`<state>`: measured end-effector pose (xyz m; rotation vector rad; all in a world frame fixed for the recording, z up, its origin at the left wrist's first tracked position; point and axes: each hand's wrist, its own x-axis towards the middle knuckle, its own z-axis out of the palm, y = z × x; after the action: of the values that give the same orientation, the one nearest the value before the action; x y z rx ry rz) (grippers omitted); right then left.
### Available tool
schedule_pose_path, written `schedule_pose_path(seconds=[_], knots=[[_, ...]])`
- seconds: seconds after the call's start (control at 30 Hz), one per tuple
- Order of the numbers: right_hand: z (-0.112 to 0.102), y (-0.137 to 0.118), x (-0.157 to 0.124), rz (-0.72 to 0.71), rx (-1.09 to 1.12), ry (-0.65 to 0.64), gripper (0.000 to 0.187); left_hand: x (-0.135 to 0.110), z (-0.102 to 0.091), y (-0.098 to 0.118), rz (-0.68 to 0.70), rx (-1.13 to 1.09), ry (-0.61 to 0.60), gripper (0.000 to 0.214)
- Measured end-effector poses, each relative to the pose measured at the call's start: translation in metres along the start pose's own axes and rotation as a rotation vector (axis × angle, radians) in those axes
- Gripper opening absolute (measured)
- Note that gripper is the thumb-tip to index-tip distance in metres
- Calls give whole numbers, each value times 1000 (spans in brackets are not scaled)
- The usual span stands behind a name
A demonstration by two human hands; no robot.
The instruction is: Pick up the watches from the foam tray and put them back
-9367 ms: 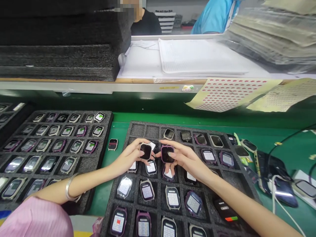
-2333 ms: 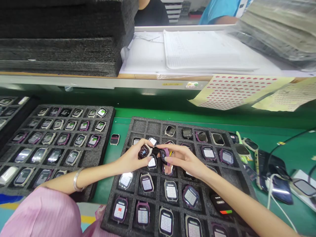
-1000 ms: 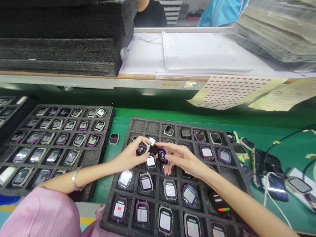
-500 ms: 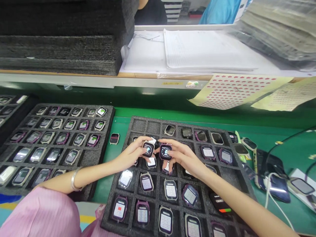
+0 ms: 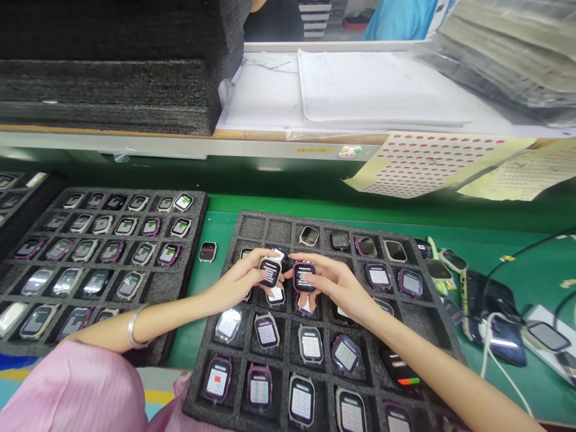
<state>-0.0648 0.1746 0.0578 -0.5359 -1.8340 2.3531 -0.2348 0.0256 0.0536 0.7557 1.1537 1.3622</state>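
Observation:
My left hand (image 5: 246, 275) is closed around a light-framed smartwatch body (image 5: 270, 272), thumb on the lower part of its lit screen. Beside it, my right hand (image 5: 333, 279) grips a purple-framed smartwatch body (image 5: 304, 277), its thumb also on the glass. White lines of text on black show on both screens. The two are held close together above a black foam tray (image 5: 279, 315), whose compartments hold several more watch bodies, many with lit white screens. Fingers and held watches partly hide the watches beneath.
A second foam tray (image 5: 150, 233) of watches lies to the left, with a single watch (image 5: 207, 252) between the trays. Watches, a phone (image 5: 497, 336) and cables are on the right. Above, a shelf carries stacked black foam (image 5: 112, 90) and papers (image 5: 360, 90); another person is behind.
Both held watches' screens have switched from a dial-like picture to lines of white text. My hands stay in nearly the same place, still gripping the watches.

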Motion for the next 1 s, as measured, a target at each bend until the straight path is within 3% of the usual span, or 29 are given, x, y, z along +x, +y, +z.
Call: schedule_pose_path(seconds=[0.13,0.3,0.43,0.53,0.63,0.73,0.83,1.0], knots=[[1,-2,-2,-17,-68,20,41,-1,1,2,-11,14,-9,35],[-2,-9,-4,-38,-124,-103,64,1,1,7,-13,-56,-32,42],[-14,-14,10,-24,-248,-123,60,4,-2,11,13,-127,-30,44],[-27,-15,38,-60,-478,-126,59,5,-2,14,17,-118,-26,35],[-35,-15,72,-265,-846,-63,56,5,-1,17,-4,-86,-18,29],[-37,-15,99,-389,-1043,-33,51,6,0,18,-13,-64,-6,31],[-37,-15,109,-418,-1152,-64,49,7,-1,18,-15,-56,9,33],[-47,-15,100,-428,-1303,-58,52,8,-2,17,-17,-63,20,33]])
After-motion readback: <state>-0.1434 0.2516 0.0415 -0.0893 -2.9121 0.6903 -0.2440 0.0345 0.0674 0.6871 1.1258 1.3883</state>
